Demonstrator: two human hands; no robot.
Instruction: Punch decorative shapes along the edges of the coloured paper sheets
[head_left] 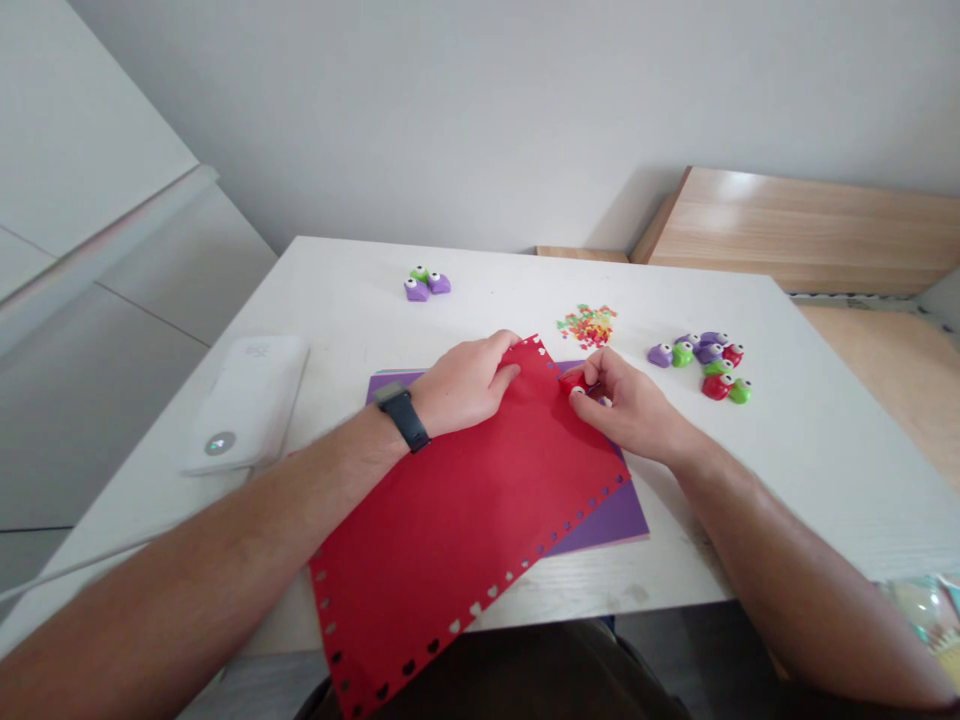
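Note:
A large red sheet of paper lies turned at an angle, with punched heart-shaped holes along several of its edges. My left hand, with a dark watch on its wrist, grips the sheet near its far corner, thumb on top. In my right hand is a small red craft punch with a white eye, held closed in the fingers at the sheet's right edge. Part of the punch is hidden by the fingers. Under the red sheet, a stack of paper with a purple sheet on top shows on both sides.
Small colourful paper cut-outs lie in a pile beyond my right hand. Several purple, green and red punches stand at the right, and 3 more punches at the back. A white device with a cable sits at the left.

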